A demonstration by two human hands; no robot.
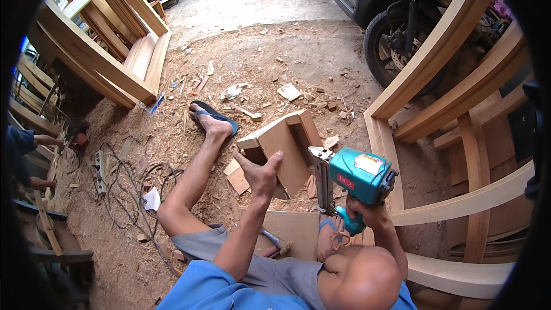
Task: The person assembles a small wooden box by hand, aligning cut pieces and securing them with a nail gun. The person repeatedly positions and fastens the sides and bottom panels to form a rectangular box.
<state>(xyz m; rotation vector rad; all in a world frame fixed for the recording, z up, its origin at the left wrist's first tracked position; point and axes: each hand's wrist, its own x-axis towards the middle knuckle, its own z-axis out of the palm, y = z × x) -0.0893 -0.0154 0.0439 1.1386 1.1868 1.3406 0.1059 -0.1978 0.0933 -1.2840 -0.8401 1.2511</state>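
Observation:
My left hand (261, 175) grips the near edge of a small open-ended wooden box (281, 146), its thumb and fingers spread along the panels. The box is tilted, standing among wood scraps between my legs. In my right hand (367, 212) is a teal power nailer (354, 175), held by its handle. The nailer's nose points away from me, beside the box's right end; whether the two touch I cannot tell. A hammer (278, 242) lies partly hidden near my lap, by a flat wooden board (295, 229).
Wooden frames stand at the left (109, 63) and right (413, 74). A power strip (100, 172) and tangled cables (135, 195) lie on the sawdust-covered floor. A parked motorbike (396, 34) is beyond the right frame. Another person's arm (46, 140) shows at far left.

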